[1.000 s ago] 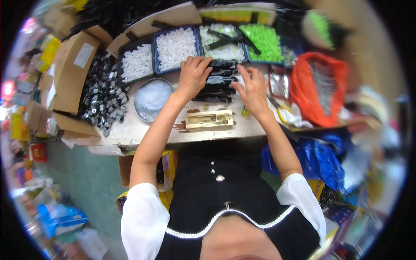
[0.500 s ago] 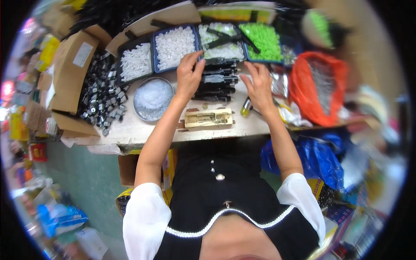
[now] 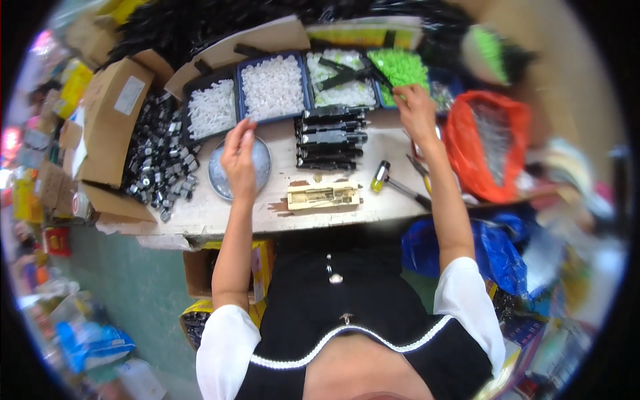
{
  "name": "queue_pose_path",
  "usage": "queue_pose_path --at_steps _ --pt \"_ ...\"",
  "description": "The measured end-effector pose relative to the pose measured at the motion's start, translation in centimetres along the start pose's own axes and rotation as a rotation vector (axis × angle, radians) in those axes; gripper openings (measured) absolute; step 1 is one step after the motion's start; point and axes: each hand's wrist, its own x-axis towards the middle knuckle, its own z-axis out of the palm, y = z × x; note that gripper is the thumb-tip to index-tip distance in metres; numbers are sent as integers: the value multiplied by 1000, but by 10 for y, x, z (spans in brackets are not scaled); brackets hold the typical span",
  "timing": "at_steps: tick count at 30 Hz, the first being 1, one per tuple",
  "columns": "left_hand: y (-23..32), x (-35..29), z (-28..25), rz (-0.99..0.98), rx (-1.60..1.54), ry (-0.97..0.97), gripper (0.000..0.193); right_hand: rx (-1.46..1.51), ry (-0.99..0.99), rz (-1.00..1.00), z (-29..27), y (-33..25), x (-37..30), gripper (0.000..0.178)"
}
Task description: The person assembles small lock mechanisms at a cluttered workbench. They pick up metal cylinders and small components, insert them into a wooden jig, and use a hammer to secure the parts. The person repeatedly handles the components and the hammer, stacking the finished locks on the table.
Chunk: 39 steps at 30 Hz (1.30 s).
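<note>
My left hand (image 3: 239,159) hovers over a round dish of small clear parts (image 3: 260,160), fingers together and pointing toward the trays; whether it holds anything is not visible. My right hand (image 3: 415,110) reaches to the tray of green parts (image 3: 400,67), fingers curled at its near edge. Between the hands lies a stack of black elongated parts (image 3: 331,137). A tan metal jig (image 3: 323,195) sits near the table's front edge.
Two blue trays of white parts (image 3: 273,87) and one with black pieces (image 3: 343,83) line the back. A pile of black-and-silver parts (image 3: 157,160), cardboard boxes (image 3: 113,120), a small mallet (image 3: 393,181), an orange bag (image 3: 490,143) and a blue bag (image 3: 493,250) surround the work area.
Both hands left the black stack: the left moved left over the round dish, the right moved up and right to the green parts tray.
</note>
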Motion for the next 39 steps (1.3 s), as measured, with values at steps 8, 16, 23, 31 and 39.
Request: queue_pose_path --at_steps 8,16,23,31,39 --pt "-14 -23 -126 -90 252 423 19 -83 -240 -90 30 -7 72 16" --pt "-37 -70 -235 -200 407 628 22 272 40 -26 32 13 137 20" --pt "-74 -71 -246 -203 467 554 21 -248 -282 92 36 3 119 22" --pt "-68 -63 -231 -51 802 255 25 -405 -25 -136 76 23 114 13" --pt "-47 -67 -211 -84 744 318 24 -373 -189 36 44 33 108 29"
